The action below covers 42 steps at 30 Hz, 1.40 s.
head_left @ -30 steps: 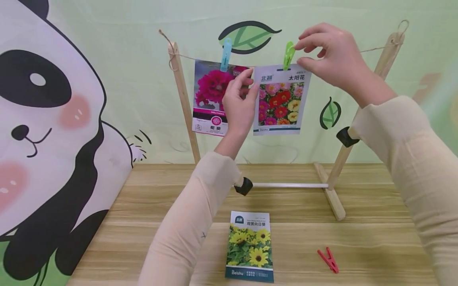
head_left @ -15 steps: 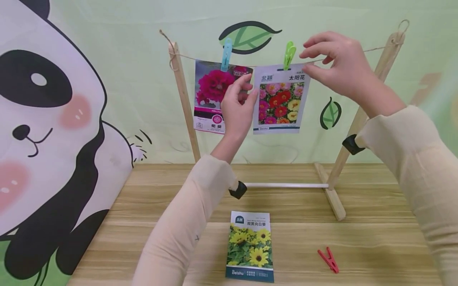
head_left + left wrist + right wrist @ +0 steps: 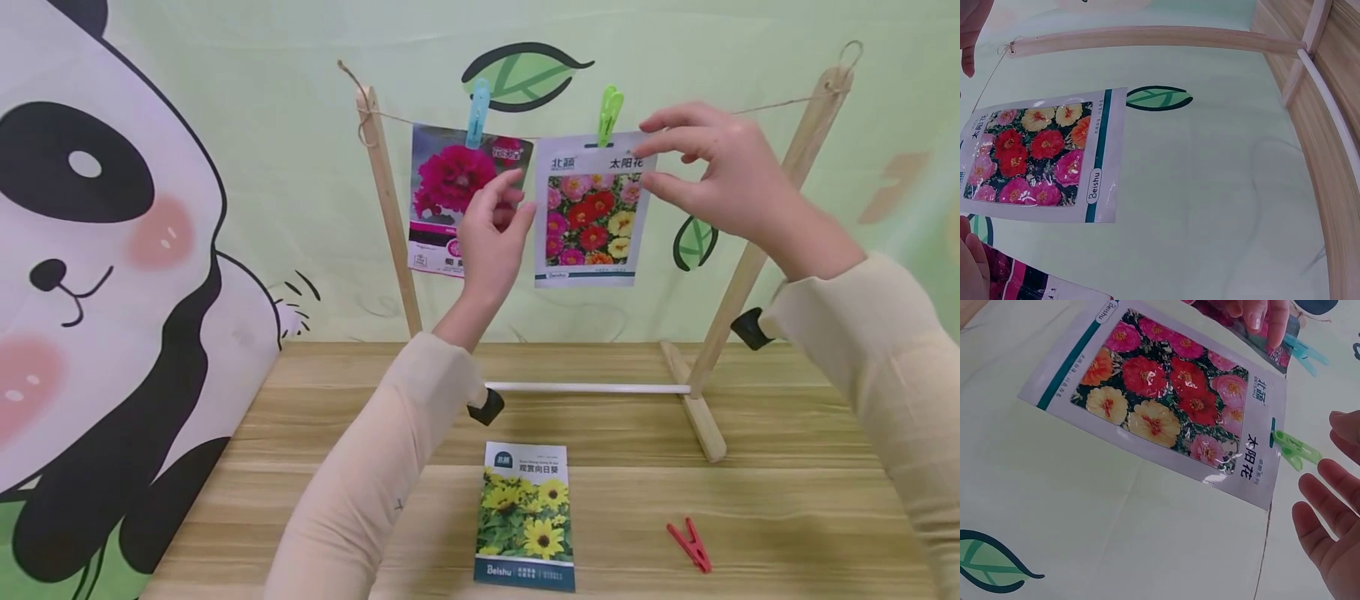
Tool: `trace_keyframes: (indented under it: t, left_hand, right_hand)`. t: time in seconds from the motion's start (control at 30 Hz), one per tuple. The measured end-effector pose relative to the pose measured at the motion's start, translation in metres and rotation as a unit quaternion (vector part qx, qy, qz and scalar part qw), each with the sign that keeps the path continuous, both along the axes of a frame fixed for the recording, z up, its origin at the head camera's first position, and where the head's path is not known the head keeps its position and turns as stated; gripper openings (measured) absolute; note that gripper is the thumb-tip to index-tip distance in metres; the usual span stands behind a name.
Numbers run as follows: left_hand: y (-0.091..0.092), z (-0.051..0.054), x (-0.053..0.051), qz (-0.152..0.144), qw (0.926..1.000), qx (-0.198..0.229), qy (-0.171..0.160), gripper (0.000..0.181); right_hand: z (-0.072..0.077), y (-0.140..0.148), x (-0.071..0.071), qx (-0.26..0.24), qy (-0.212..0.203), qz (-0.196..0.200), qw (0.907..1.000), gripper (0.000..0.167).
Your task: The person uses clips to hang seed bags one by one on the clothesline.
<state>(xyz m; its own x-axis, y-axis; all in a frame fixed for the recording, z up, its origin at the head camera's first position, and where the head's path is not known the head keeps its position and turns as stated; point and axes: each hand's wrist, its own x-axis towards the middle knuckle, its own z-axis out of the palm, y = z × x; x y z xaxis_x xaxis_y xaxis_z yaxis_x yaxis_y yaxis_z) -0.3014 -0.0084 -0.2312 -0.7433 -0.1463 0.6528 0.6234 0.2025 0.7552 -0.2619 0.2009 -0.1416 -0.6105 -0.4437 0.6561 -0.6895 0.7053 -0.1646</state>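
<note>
A white seed packet with red, pink and yellow flowers [image 3: 592, 217] hangs from the string, a green clothespin [image 3: 609, 117] at its top edge. To its right is my right hand [image 3: 723, 162], fingers loosely bent; the right wrist view shows those fingers [image 3: 1329, 506] apart from the clothespin and packet. My left hand [image 3: 491, 242] hovers at the packet's left edge with relaxed fingers, holding nothing. It partly hides a magenta hollyhock seed packet [image 3: 438, 183], which hangs under a blue clothespin [image 3: 477, 115].
The string runs between two wooden posts [image 3: 390, 208], joined low down by a white rod [image 3: 592, 388]. On the wooden tabletop [image 3: 337, 400] lie a sunflower seed packet [image 3: 525, 517] and a red clothespin [image 3: 690, 546]. A panda-printed backdrop [image 3: 300, 208] stands behind.
My right hand has moved away from the green clothespin, down and to the right. My left hand has dropped slightly and shifted left. Both packets still hang on the string.
</note>
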Motion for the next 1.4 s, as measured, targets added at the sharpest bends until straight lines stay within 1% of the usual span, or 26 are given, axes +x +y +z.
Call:
trace_keyframes:
  t: [0.1,0.33,0.63,0.87,1.1,1.27,1.4]
  left_hand:
    - [-0.002,-0.002,0.000,-0.003,1.0000,-0.002,0.005,0.032]
    - [-0.007,-0.006,0.002,-0.005,0.9999,-0.015,-0.001,0.033]
    - [-0.014,-0.015,0.005,-0.002,0.9994,-0.032,0.017,0.033]
    - [-0.019,-0.021,0.008,-0.014,0.9990,-0.042,0.003,0.034]
    - [-0.023,-0.028,0.009,-0.013,0.9981,-0.059,0.001,0.034]
    - [-0.026,-0.034,0.009,-0.013,0.9980,-0.061,-0.004,0.034]
    - [-0.027,-0.038,0.009,-0.015,0.9979,-0.063,-0.009,0.034]
  right_hand:
    - [-0.004,0.000,0.002,0.005,0.008,0.009,0.9999,0.023]
    - [-0.013,0.002,0.008,0.020,0.026,0.033,0.9989,0.021]
    - [-0.029,0.006,0.009,0.039,0.038,0.060,0.9967,0.031]
    - [-0.040,0.009,0.010,0.045,0.040,0.091,0.9940,0.034]
    - [-0.050,0.011,0.012,0.057,0.038,0.100,0.9926,0.038]
    - [-0.057,0.013,0.012,0.057,0.040,0.107,0.9918,0.039]
    - [-0.062,0.014,0.014,0.058,0.024,0.109,0.9920,0.039]
